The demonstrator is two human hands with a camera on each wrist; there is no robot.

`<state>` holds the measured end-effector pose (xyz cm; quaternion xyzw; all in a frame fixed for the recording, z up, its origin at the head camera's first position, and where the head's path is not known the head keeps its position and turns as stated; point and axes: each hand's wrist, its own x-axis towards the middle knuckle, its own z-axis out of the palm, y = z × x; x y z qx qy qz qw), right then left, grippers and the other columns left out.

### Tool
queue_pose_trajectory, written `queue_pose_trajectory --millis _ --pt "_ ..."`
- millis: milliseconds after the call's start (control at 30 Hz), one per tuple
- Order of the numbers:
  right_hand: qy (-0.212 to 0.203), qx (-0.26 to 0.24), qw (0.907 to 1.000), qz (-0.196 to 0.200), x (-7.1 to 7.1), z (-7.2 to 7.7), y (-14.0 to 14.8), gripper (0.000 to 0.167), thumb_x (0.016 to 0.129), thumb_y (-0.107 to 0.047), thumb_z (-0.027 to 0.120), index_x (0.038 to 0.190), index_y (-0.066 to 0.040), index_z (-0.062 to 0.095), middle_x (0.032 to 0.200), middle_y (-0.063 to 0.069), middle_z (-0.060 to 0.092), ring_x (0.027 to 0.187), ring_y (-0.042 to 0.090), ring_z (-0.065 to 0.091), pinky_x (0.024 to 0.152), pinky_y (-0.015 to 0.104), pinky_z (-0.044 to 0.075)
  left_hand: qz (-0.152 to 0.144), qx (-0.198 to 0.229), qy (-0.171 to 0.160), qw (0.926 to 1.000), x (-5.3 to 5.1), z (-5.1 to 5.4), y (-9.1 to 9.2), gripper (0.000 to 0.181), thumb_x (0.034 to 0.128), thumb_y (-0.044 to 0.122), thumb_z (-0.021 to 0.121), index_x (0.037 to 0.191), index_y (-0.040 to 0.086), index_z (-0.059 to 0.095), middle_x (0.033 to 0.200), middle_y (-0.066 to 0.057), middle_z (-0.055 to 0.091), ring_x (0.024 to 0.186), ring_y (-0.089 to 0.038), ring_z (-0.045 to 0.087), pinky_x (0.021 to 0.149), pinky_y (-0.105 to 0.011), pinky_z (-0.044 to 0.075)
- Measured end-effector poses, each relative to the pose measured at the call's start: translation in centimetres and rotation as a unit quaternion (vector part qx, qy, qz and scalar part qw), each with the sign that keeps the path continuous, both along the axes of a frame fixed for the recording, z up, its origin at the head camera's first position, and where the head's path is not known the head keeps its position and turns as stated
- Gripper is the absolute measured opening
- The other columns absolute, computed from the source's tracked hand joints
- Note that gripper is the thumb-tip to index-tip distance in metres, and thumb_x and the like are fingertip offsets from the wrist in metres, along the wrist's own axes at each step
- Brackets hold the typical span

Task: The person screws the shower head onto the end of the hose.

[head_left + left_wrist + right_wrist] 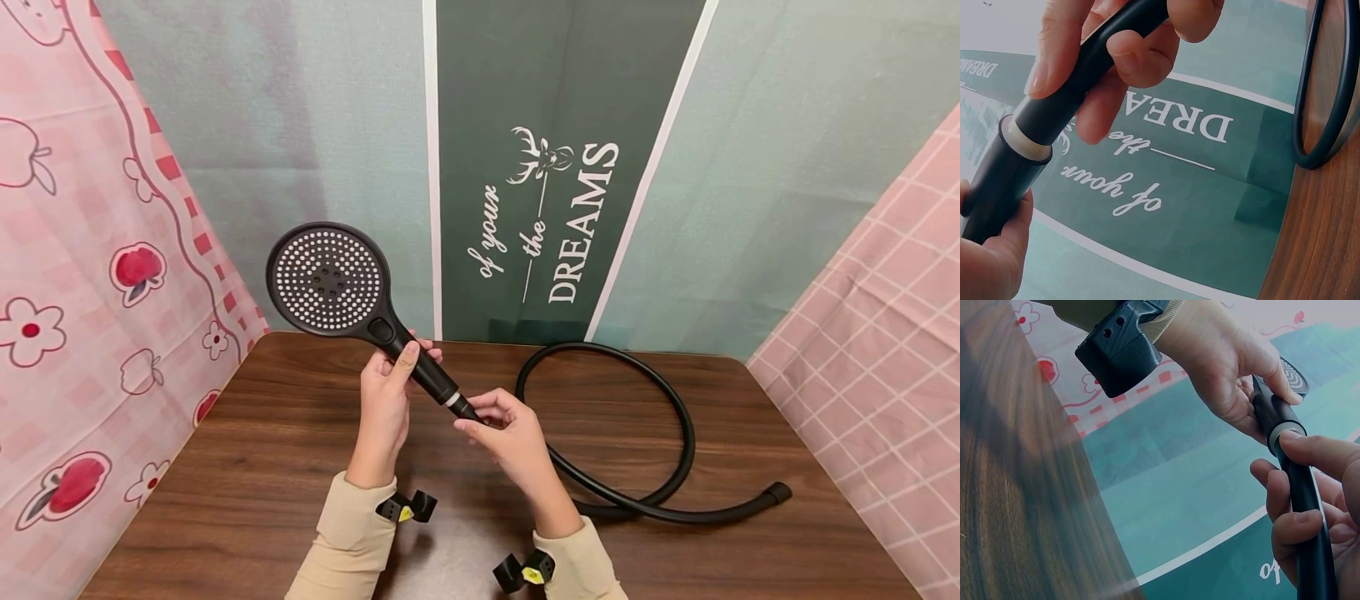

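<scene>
A black shower head (327, 280) with pale nozzles is held up over the table in the head view. My left hand (385, 400) grips its handle (435, 377), thumb along the front. With fingers and thumb, my right hand (512, 433) holds the connector end (1047, 119) of a black shower hose (686, 417). That end meets the bottom of the handle, and a whitish ring (1027, 142) shows between the two. In the right wrist view the right thumb lies beside this ring. How far the parts are joined inside is hidden.
The hose loops over the brown wooden table (262, 517), its free end (780, 492) lying at the right. A grey-green printed cloth (360, 125) hangs behind, with pink cloths at both sides. Each wrist carries a small black camera (423, 505).
</scene>
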<state>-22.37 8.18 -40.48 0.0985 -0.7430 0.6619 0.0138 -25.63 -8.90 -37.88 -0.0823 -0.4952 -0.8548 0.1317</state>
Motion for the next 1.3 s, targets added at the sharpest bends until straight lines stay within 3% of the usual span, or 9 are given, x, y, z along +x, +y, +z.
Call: queue_pose_trajectory --millis 267,567,1300 --pt "0.013 -0.001 0.9999 0.003 -0.07 -0.18 0.05 0.028 0.081 -0.006 0.081 0.104 0.000 0.068 0.091 0.023 0.071 0.061 0.007 0.060 0.051 0.018 0.049 0.001 0.004 0.001 1.0000 0.04 0.01 0.03 0.025 0.1033 0.011 0.051 0.123 -0.003 0.047 0.093 0.005 0.071 0.087 -0.008 0.073 0.092 -0.026 0.058" --pt "0.009 0.005 0.9999 0.006 0.01 0.04 0.05 0.027 0.081 -0.007 0.081 0.104 0.000 0.068 0.086 0.023 0.071 0.055 0.007 0.056 0.043 0.018 0.039 0.002 0.005 0.000 1.0000 0.03 0.03 0.02 0.026 0.1032 0.011 0.052 0.124 -0.003 0.046 0.093 0.004 0.071 0.087 -0.008 0.073 0.092 -0.026 0.058" --pt "0.012 0.021 0.9997 0.009 0.06 0.15 0.29 0.024 0.084 -0.011 0.079 0.104 -0.001 0.071 0.078 0.022 0.067 0.051 0.007 0.051 0.041 0.019 0.038 0.001 0.003 -0.002 1.0000 0.08 0.01 0.03 0.025 0.1030 0.011 0.052 0.124 -0.002 0.047 0.093 0.004 0.071 0.087 -0.008 0.073 0.091 -0.026 0.058"
